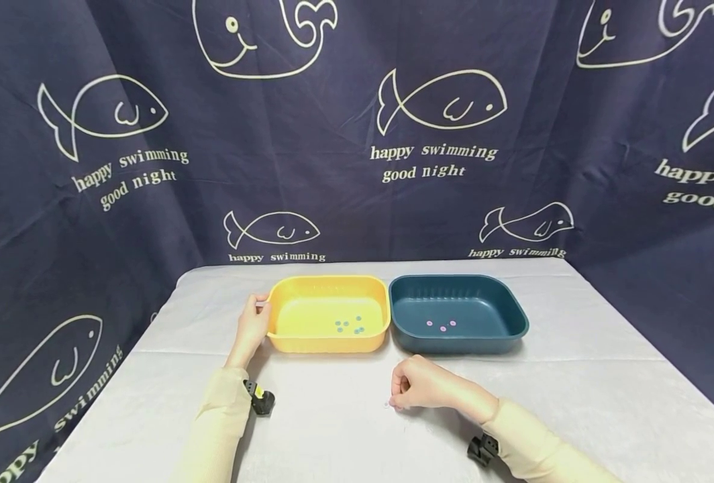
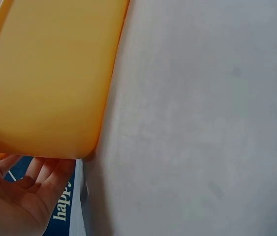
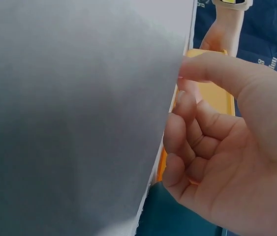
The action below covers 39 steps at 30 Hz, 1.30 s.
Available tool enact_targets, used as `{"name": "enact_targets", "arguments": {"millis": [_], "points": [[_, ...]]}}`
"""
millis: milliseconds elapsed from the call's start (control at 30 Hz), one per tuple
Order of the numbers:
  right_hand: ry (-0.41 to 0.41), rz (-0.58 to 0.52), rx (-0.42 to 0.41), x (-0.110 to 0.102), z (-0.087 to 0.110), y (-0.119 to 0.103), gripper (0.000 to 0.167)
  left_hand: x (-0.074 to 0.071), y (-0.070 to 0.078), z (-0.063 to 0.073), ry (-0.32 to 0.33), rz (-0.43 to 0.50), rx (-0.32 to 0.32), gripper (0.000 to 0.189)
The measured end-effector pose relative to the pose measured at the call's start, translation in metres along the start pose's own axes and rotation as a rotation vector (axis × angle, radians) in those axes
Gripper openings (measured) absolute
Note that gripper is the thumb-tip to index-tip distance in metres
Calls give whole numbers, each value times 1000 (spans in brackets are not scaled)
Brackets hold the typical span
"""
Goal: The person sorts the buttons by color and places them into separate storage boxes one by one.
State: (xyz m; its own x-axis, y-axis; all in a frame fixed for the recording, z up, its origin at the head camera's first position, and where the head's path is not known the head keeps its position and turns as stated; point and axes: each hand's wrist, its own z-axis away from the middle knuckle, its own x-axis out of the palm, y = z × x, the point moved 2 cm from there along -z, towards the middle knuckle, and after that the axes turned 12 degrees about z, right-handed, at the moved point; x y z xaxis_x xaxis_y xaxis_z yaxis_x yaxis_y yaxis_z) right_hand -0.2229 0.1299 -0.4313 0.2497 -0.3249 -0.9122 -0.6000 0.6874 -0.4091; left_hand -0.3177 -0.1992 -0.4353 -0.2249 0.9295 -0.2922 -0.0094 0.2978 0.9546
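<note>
My left hand [image 1: 253, 325] holds the left end of a yellow plastic tray [image 1: 327, 344]; in the left wrist view its fingers [image 2: 49, 179] reach up to the tray's end wall. Inside that tray lie several small blue buttons [image 1: 359, 318]. My right hand [image 1: 420, 382] is low over the white cloth, in front of the gap between the trays. Its thumb and index finger pinch a small pale button [image 1: 387, 404], mostly covered by the fingertips, while the other fingers curl in. Three purple buttons [image 1: 443, 329] lie in the dark teal tray [image 1: 462, 344].
The two trays stand side by side, rims almost meeting, toward the back of the cloth-covered table [image 1: 321, 429]. Behind the table hangs a navy curtain [image 1: 357, 194] with white fish prints. A black wrist camera [image 1: 482, 449] sits at the right cuff.
</note>
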Motion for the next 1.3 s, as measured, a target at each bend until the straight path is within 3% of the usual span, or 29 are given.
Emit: {"name": "enact_targets", "arguments": {"millis": [533, 867, 1133, 1300], "points": [[42, -58, -50, -3, 0, -4, 13, 1, -3, 1, 6, 14, 9, 35], [195, -41, -83, -22, 0, -2, 13, 0, -2, 0, -1, 17, 7, 35], [260, -132, 27, -38, 0, 6, 7, 0, -2, 0, -3, 14, 6, 34], [235, -301, 115, -41, 0, 15, 11, 0, -3, 0, -1, 15, 7, 34]]}}
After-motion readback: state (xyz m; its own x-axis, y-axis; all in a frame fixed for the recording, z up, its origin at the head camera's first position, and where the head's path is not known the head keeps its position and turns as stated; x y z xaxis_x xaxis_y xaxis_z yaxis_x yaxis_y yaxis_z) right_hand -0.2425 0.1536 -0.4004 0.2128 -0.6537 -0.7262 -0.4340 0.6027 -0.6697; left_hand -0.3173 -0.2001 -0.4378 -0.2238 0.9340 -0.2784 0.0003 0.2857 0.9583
